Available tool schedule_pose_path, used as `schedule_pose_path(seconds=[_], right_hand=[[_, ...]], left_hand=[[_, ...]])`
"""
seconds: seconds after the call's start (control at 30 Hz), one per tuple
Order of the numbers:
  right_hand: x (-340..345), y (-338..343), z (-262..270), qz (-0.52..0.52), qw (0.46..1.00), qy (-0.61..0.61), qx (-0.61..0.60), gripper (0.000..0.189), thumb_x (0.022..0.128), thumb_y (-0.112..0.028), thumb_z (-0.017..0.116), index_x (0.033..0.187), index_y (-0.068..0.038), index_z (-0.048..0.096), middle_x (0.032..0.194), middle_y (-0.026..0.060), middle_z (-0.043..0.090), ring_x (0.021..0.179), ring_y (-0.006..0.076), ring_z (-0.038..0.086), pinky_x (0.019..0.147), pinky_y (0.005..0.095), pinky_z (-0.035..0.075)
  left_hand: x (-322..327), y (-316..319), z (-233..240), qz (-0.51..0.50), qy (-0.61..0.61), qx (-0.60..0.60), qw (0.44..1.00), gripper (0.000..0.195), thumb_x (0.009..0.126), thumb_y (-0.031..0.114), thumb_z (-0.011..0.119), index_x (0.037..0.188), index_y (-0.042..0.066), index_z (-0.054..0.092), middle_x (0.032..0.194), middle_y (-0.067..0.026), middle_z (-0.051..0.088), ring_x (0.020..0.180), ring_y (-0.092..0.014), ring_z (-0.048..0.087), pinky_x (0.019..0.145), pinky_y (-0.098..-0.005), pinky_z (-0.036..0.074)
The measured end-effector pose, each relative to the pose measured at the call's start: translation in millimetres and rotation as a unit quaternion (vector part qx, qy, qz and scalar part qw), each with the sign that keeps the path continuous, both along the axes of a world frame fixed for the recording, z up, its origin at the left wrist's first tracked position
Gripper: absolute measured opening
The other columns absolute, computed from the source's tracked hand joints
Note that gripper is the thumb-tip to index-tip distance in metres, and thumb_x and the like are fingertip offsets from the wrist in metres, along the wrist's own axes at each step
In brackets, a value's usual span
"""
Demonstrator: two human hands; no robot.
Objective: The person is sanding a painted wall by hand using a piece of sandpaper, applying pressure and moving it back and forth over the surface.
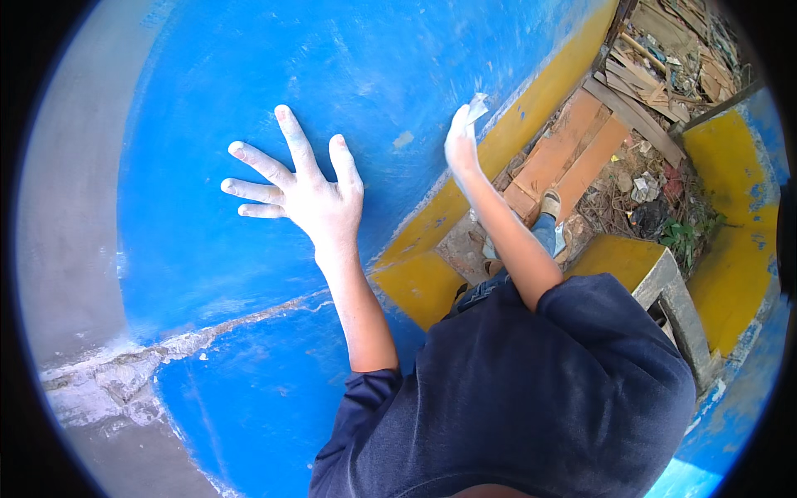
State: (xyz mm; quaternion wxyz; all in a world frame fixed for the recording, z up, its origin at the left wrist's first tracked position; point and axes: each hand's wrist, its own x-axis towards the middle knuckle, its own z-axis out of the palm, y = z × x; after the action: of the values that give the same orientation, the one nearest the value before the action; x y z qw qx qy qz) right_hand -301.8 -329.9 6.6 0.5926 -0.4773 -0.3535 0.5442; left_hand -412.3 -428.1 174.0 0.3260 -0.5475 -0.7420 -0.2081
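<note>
My left hand [317, 198] lies against a blue painted wall [205, 205], its fingers spread and coated with white dust. Nothing is in it. Further along the wall, close to the yellow band [429, 227] at its base, is my right hand [461, 146], also dusty. It grips a small pale sheet [478, 108] that looks like worn sandpaper and sticks out past the fingertips. The hand hides part of the sheet. Pale scuffs and a chipped patch [403, 139] mark the blue paint between the two hands.
Bare grey plaster [68, 205] borders the blue on the left. A rough crack [205, 336] crosses the wall below my left hand. Orange-brown boards [576, 155] lie by my foot [550, 204], with rubbish and loose wood beyond. A yellow ledge [616, 261] stands beside me.
</note>
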Motion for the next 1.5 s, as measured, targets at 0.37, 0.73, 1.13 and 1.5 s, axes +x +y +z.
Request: schedule_pose_path(seconds=[0.37,0.73,1.13,1.5], right_hand=[[26.7,-1.9,19.9,0.081,0.993,-0.051,0.068,0.064,0.109,-0.033,0.02,0.155,0.007,0.002,0.164,0.026,-0.006,0.152,0.0376,-0.007,0.124,0.0435,0.0],[-3.4,-28.9,7.1,0.182,0.981,-0.019,0.066,0.071,0.108,-0.044,0.016,0.156,0.004,-0.006,0.163,0.0256,-0.014,0.148,0.0461,-0.018,0.121,0.0541,-0.005],[51.5,66.7,-56.4,0.125,0.969,0.128,-0.171,0.085,0.103,-0.063,0.019,0.157,0.001,0.007,0.165,0.019,0.01,0.152,0.0293,0.013,0.122,0.0392,0.011],[68.6,93.8,-131.7,0.15,0.913,0.23,-0.3,0.09,0.102,-0.065,0.02,0.155,0.007,0.011,0.163,0.0207,0.013,0.151,0.0289,0.014,0.122,0.0411,0.01]], left_hand=[[10.0,12.6,-13.2,0.013,-0.042,0.013,0.999,0.075,0.092,0.05,0.059,0.158,0.03,0.03,0.162,-0.0275,-0.017,0.138,-0.061,-0.029,0.09,-0.0883,-0.008],[40.1,48.1,-20.8,0.067,-0.096,0.082,0.99,0.083,0.093,0.052,0.059,0.161,0.023,0.02,0.157,-0.0333,-0.025,0.135,-0.065,-0.029,0.089,-0.0884,-0.006],[88.4,105.3,-13.2,0.111,-0.099,0.087,0.985,0.097,0.096,0.066,0.046,0.161,0.016,-0.006,0.152,-0.0362,-0.033,0.137,-0.062,-0.029,0.099,-0.0808,-0.012],[85.3,96.5,-20.4,0.04,-0.065,0.056,0.996,0.08,0.098,0.056,0.047,0.161,0.019,0.013,0.155,-0.0341,-0.029,0.135,-0.064,-0.03,0.092,-0.0855,-0.011]])
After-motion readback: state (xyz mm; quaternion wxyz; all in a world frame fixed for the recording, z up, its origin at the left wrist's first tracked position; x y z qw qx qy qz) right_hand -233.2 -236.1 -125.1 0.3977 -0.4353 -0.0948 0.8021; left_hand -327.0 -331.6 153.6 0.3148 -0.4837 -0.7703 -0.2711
